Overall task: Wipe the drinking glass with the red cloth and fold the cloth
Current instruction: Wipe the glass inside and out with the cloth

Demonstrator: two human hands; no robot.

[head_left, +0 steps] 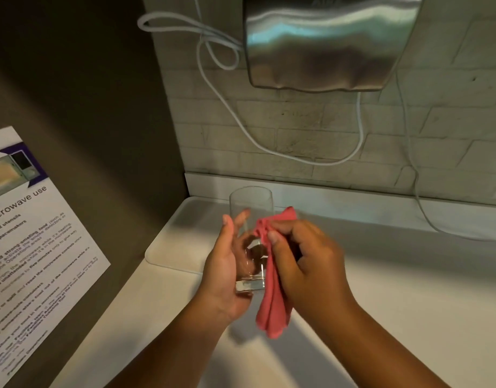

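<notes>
Holding a clear, tall drinking glass (251, 236) above the white counter (409, 289), the left hand (227, 264) is gripping its base; the right hand (305, 261) is pinching a soft red cloth (272, 306) against the slippery, fragile side.

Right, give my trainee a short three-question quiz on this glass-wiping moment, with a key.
1. True or false: the drinking glass stands on the counter.
2. Which hand holds the red cloth? A) left B) right C) both
3. Fill in: the sheet on the left wall is headed "microwave ___".

Key:
1. False; the left hand holds it up above the counter.
2. B; the right hand presses it to the glass's side.
3. use
</notes>
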